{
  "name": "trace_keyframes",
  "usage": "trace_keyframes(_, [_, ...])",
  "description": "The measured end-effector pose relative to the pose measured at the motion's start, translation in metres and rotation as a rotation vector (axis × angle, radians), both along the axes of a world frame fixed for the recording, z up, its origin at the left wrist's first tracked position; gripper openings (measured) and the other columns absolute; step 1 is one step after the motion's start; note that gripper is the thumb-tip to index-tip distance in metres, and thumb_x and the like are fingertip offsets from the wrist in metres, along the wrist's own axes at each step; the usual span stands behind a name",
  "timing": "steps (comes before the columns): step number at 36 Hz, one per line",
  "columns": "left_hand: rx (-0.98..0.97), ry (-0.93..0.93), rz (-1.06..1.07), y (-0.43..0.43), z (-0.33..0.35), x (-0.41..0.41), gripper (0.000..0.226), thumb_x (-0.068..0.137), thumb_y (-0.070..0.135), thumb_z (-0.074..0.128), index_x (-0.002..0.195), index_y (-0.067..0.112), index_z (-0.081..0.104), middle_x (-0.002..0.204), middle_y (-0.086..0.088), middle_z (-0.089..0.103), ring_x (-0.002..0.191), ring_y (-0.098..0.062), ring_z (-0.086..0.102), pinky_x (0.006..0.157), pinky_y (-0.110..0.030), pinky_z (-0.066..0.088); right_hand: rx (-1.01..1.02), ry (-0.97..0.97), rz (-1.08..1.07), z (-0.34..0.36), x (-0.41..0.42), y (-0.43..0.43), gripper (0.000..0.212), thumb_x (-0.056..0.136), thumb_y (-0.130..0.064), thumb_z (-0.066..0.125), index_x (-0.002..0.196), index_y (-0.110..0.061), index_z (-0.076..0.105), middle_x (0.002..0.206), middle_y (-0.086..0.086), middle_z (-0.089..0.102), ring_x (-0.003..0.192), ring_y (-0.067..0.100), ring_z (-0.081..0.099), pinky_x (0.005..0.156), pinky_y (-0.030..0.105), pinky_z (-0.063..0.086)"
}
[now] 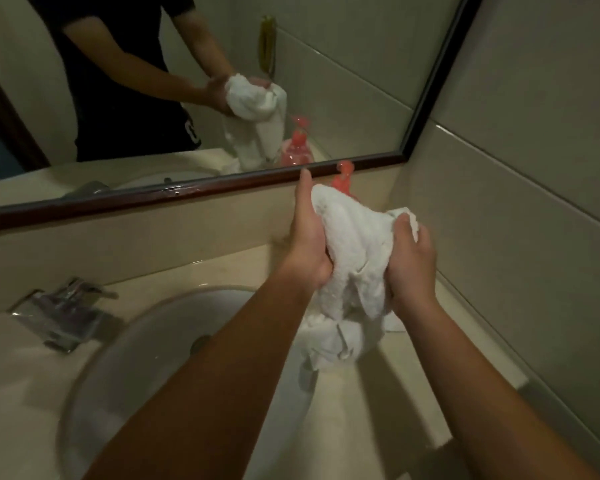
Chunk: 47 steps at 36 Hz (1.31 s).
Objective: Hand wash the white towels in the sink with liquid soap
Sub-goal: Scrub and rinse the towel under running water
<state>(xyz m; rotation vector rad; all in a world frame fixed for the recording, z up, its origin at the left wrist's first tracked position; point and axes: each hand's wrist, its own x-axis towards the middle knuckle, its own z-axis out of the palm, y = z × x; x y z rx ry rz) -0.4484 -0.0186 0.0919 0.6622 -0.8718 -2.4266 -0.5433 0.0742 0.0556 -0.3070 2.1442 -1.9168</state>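
A bunched white towel (354, 258) hangs above the right rim of the round white sink (125, 341). My left hand (307, 237) grips its left side, thumb pointing up toward the mirror. My right hand (411, 261) grips its right side, fingers curled into the cloth. The towel's loose end droops down over the basin's edge. Behind the towel, the pink top of a liquid soap bottle (342, 180) pokes out; the rest of the bottle is hidden.
A chrome faucet (63, 313) stands at the left on the beige counter (222, 268). A dark-framed mirror (187, 98) runs along the back wall. Tiled wall (516, 202) closes in on the right. The sink drain (200, 342) shows beside my left forearm.
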Motion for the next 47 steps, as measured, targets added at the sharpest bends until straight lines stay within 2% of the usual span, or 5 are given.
trace_keyframes(6, [-0.068,-0.452,0.132,0.001,-0.104,-0.047,0.138,0.038,0.112,0.059,0.147,0.026,0.058,0.141,-0.005,0.066,0.126,-0.034,0.065,0.109,-0.056,0.051,0.181,0.049,-0.024,-0.062,-0.027,0.016,0.035,0.109,-0.045,0.053,0.134,-0.022,0.064,0.122,-0.007,0.067,0.118,0.019,0.064,0.096,0.032,0.045])
trace_keyframes(11, [-0.364,-0.672,0.202,0.023,-0.115,-0.046,0.097,0.088,0.085,0.054,0.137,0.003,0.06,0.127,-0.013,0.07,0.117,-0.032,0.067,0.098,-0.039,0.054,0.34,0.129,0.05,-0.089,-0.035,0.025,0.04,0.111,-0.045,0.048,0.14,-0.019,0.059,0.124,0.0,0.066,0.111,0.021,0.059,0.093,0.03,0.042])
trace_keyframes(14, [-0.578,-0.703,0.248,0.026,-0.124,-0.05,0.063,0.101,0.065,0.054,0.119,0.005,0.06,0.105,0.003,0.066,0.105,-0.019,0.063,0.082,-0.022,0.04,0.403,0.178,0.07,-0.1,-0.039,0.02,0.045,0.11,-0.048,0.048,0.142,-0.018,0.057,0.134,0.011,0.066,0.122,0.033,0.062,0.103,0.041,0.05])
trace_keyframes(24, [-0.883,-0.747,0.22,0.036,-0.156,-0.055,0.055,0.109,0.053,0.045,0.153,0.02,0.04,0.144,-0.012,0.061,0.131,-0.035,0.059,0.105,-0.04,0.045,0.626,0.164,0.082,-0.124,-0.051,0.015,0.051,0.111,-0.051,0.042,0.149,-0.017,0.048,0.146,0.019,0.047,0.135,0.038,0.047,0.113,0.05,0.042])
trace_keyframes(47, [-0.806,-0.778,0.124,0.032,-0.155,-0.038,0.056,0.106,0.061,0.045,0.146,0.023,0.051,0.141,-0.007,0.064,0.13,-0.033,0.059,0.111,-0.046,0.045,0.613,0.274,0.127,-0.116,-0.038,0.027,0.038,0.112,-0.041,0.044,0.137,-0.015,0.056,0.123,0.019,0.068,0.114,0.042,0.064,0.091,0.043,0.049])
